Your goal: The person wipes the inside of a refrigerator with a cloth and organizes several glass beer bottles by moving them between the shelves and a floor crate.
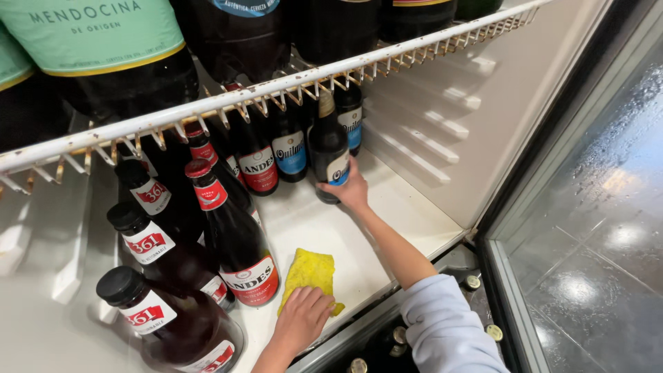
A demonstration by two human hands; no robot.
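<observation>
Inside, right fingers (343,185) clasp a dark bottle (329,148); left fingers (311,298) press flat on a yellow cloth (309,270).

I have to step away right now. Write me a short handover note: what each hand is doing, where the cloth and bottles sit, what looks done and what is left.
Left hand: flat on the yellow cloth, pressing it to the white fridge floor near the front edge.
Right hand: gripping a dark beer bottle upright at the back, blue and cream label.
Other bottles: red-labelled ones stand left of the cloth; more line the back under the wire shelf.
Done: the floor's middle is bare, cloth on it.
Left: whether it is wiped clean cannot be told; bottles crowd the left and back.
</observation>
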